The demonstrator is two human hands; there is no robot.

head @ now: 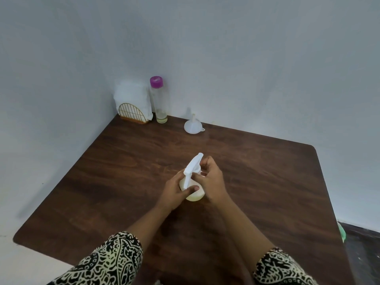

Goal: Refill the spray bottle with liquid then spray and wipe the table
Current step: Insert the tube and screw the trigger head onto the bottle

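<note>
A small spray bottle point(192, 197) with pale yellowish liquid stands mid-table on the dark wooden table point(123, 171). Its white trigger head point(192, 167) sits on the neck. My left hand point(174, 192) grips the bottle body, thumb across the front. My right hand point(211, 177) curls its fingers around the neck collar just under the white head. A tall clear bottle point(160, 101) with a purple cap stands at the back, a little liquid at its bottom. A white funnel point(192, 125) lies mouth-down near it.
A gold wire holder with white napkins point(132, 103) stands in the back left corner against the wall. Walls close the table at the back and left. A green object point(342, 233) shows past the right table edge.
</note>
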